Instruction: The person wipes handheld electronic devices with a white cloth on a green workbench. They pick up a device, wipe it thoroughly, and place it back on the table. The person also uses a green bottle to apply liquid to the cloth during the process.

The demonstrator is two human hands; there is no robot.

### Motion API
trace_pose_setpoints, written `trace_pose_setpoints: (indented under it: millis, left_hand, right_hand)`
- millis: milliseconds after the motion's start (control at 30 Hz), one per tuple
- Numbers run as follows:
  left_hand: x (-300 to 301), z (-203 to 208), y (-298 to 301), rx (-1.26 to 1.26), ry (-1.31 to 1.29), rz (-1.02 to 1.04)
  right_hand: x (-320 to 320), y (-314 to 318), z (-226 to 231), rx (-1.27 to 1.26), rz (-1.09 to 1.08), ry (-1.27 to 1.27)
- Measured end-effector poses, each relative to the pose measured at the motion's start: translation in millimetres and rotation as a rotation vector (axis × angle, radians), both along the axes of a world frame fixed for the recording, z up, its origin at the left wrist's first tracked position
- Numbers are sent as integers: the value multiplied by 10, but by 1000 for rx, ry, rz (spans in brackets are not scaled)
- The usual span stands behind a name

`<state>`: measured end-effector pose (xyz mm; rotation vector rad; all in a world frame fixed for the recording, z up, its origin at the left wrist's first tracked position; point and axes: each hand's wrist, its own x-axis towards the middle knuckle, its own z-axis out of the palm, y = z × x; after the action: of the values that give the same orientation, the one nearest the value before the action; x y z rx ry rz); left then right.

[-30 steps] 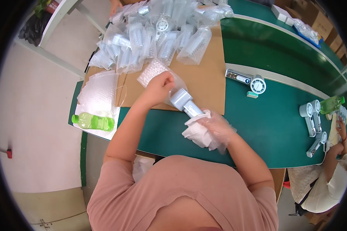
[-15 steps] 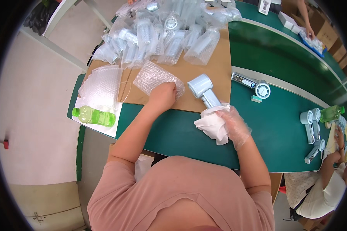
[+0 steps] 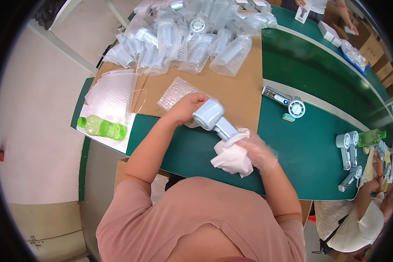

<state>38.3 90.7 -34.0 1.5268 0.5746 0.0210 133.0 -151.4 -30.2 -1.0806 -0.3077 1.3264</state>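
My right hand (image 3: 258, 152), in a clear plastic glove, grips the handle of a pale blue handheld fan (image 3: 208, 114). A crumpled white cloth (image 3: 233, 158) is bunched under the handle in the same hand. The fan tilts up to the left, its round head next to my left hand (image 3: 188, 108). That bare hand is closed on a flat bubble-wrap bag (image 3: 175, 92); the fan's head hides part of its fingers. Whether the fan touches the bag, I cannot tell.
Bubble-wrapped fans (image 3: 201, 43) pile up on the cardboard (image 3: 240, 87). At left lie flat bubble bags (image 3: 113, 91) and a green bottle (image 3: 102, 128). Another fan (image 3: 286, 101) lies at right beside a small teal block (image 3: 288, 117). Several fans (image 3: 349, 150) lie near a co-worker (image 3: 358, 214).
The fan and cloth in my right hand have moved left and toward me, bringing the fan's head up to my left hand. The bubble-wrap bag has shifted slightly right.
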Motion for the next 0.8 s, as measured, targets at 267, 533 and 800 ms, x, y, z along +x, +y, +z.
trace_pose_setpoints:
  millis: [267, 533, 800]
  left_hand:
    - [-102, 3, 128, 435, 31, -139]
    - [-132, 435, -521, 1184, 147, -326]
    - [33, 445, -905, 1463, -370, -274]
  right_hand:
    - [-47, 47, 151, -157, 78, -26]
    - [-83, 106, 176, -225, 197, -155]
    - [-139, 58, 169, -102, -166, -83]
